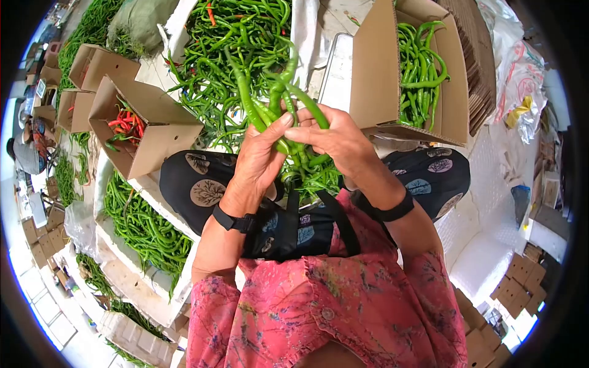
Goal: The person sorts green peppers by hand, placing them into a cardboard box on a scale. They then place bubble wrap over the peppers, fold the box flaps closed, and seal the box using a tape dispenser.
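Observation:
Several long green chili peppers [245, 95] are bunched between my two hands, their tips fanning upward and away from me. My left hand [260, 151] is closed round the left side of the bunch, its thumb pressed along the peppers. On the right side, my right hand [338, 138] pinches the peppers, thumb and fingers meeting near the other thumb. Below the hands, more green chili peppers [316, 178] lie between my knees. A large heap of green chili peppers [215, 34] spreads just beyond the hands.
A cardboard box [377, 67] holding green peppers [423, 73] stands at the right. Another cardboard box [162, 122] with red peppers [127, 124] is at the left. Nearer on the left lies another green pepper pile [144, 227]. Flattened cardboard [469, 55] stands far right.

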A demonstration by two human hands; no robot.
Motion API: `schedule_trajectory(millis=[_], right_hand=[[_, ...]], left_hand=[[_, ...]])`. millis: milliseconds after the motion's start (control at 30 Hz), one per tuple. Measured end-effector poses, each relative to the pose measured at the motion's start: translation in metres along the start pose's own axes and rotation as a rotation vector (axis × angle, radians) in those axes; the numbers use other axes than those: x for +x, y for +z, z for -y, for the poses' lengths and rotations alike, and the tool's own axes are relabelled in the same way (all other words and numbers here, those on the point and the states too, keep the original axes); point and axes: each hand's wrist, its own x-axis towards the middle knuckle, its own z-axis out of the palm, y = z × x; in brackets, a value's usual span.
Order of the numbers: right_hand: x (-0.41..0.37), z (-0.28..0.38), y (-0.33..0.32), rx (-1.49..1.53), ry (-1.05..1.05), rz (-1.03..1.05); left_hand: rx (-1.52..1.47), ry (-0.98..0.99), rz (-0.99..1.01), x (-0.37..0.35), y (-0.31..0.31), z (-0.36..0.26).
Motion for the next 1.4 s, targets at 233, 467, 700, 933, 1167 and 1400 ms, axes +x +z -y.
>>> schedule_trajectory(millis=[233, 467, 700, 933, 1167, 1400], right_hand=[[0.007, -0.016, -0.046, 0.308, 0.147, 0.098], [0.001, -0.022, -0.033, 0.182, 0.108, 0.046], [-0.002, -0.030, -0.018, 0.182, -0.012, 0.179], [-0.005, -0.032, -0.034, 0.322, 0.116, 0.141], [-0.011, -0.024, -0.040, 0.378, 0.110, 0.085], [-0.014, -0.026, -0.042, 0.436, 0.107, 0.094]], left_hand=[[-0.141, -0.072, 0.037, 0.006, -0.008, -0.008], [-0.187, -0.094, 0.024, 0.008, -0.003, -0.006], [-0.069, -0.026, 0.034, 0.009, -0.002, -0.007], [-0.008, -0.031, 0.028, 0.011, -0.009, -0.011], [-0.058, -0.023, 0.066, 0.011, -0.009, -0.010], [-0.047, -0.004, 0.083, 0.012, -0.010, -0.010]])
